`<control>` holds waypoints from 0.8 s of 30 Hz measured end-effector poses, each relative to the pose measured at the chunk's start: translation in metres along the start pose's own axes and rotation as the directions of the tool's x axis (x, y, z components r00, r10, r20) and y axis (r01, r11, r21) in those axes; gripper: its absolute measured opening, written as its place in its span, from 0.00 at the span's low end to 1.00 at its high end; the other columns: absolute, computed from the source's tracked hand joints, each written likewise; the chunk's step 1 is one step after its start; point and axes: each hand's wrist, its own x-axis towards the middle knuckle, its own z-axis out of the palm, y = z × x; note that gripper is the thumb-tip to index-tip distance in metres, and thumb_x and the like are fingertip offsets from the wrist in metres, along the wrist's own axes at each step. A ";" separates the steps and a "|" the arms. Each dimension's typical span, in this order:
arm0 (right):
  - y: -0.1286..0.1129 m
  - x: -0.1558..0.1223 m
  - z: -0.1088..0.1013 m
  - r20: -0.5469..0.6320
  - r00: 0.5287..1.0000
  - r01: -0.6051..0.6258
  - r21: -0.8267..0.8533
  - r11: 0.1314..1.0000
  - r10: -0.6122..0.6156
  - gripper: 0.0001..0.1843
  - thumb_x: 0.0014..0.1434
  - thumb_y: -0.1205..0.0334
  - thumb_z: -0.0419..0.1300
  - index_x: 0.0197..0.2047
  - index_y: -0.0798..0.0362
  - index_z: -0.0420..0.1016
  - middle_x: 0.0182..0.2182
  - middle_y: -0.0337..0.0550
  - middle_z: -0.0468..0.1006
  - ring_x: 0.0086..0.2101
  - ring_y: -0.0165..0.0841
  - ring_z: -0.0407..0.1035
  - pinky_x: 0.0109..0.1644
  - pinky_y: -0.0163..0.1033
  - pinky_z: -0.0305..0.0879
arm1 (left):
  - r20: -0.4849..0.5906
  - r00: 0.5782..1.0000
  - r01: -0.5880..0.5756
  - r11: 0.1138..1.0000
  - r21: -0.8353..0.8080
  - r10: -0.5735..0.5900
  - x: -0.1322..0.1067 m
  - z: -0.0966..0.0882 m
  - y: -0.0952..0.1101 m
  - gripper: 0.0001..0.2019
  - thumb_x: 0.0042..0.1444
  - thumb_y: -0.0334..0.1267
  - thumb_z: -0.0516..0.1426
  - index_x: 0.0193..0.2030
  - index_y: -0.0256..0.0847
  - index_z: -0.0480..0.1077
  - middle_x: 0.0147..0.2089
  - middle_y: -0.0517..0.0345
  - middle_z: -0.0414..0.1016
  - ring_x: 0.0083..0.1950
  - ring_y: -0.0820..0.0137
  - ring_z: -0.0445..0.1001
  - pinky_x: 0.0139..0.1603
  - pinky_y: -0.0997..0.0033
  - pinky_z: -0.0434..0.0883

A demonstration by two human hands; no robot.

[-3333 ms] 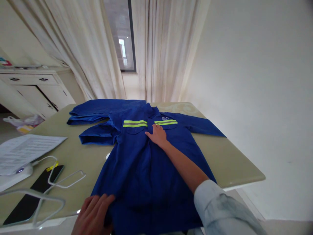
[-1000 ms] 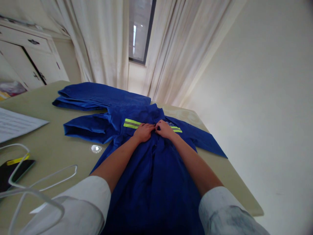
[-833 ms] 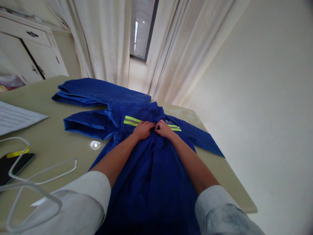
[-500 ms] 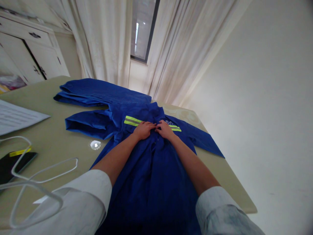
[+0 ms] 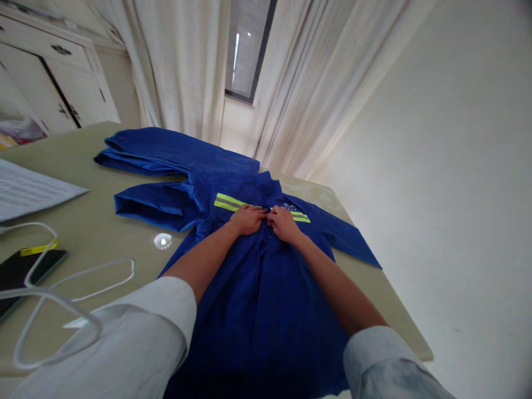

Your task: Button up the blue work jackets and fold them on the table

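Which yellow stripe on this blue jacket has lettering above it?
The right stripe, partly hidden by the right hand, has white lettering; the left stripe shows none.

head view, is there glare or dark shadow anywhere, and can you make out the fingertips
Head view: a white glare spot on the table; head view: the jacket sinks to near black along its lower front; head view: the left hand and right hand are visible, but fingertip detail is too soft to tell.
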 end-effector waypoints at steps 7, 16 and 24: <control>-0.007 -0.015 -0.016 0.080 0.986 0.146 0.022 0.989 -0.148 0.08 0.68 0.70 0.59 0.38 0.54 0.78 0.43 0.49 0.75 0.47 0.41 0.67 0.52 0.43 0.58 | -0.013 1.000 -0.001 1.000 0.002 0.001 0.000 0.000 0.001 0.27 0.67 0.38 0.48 0.70 0.54 0.70 0.74 0.61 0.68 0.73 0.59 0.67 0.71 0.47 0.63; -0.011 -0.019 -0.011 0.174 0.985 0.020 -0.088 0.996 -0.005 0.12 0.74 0.60 0.55 0.51 0.54 0.78 0.47 0.52 0.77 0.48 0.42 0.70 0.53 0.45 0.61 | 0.005 1.000 -0.002 1.000 0.003 0.002 0.008 0.006 -0.004 0.27 0.70 0.54 0.49 0.72 0.52 0.68 0.76 0.58 0.64 0.75 0.57 0.65 0.73 0.47 0.62; -0.013 -0.005 -0.010 0.148 0.984 0.121 -0.159 0.980 -0.097 0.18 0.71 0.67 0.53 0.59 0.49 0.76 0.49 0.52 0.78 0.52 0.45 0.69 0.56 0.47 0.57 | 0.102 0.989 0.107 0.994 0.006 -0.107 0.025 0.005 -0.008 0.25 0.73 0.49 0.48 0.73 0.55 0.65 0.78 0.56 0.60 0.77 0.55 0.61 0.75 0.43 0.59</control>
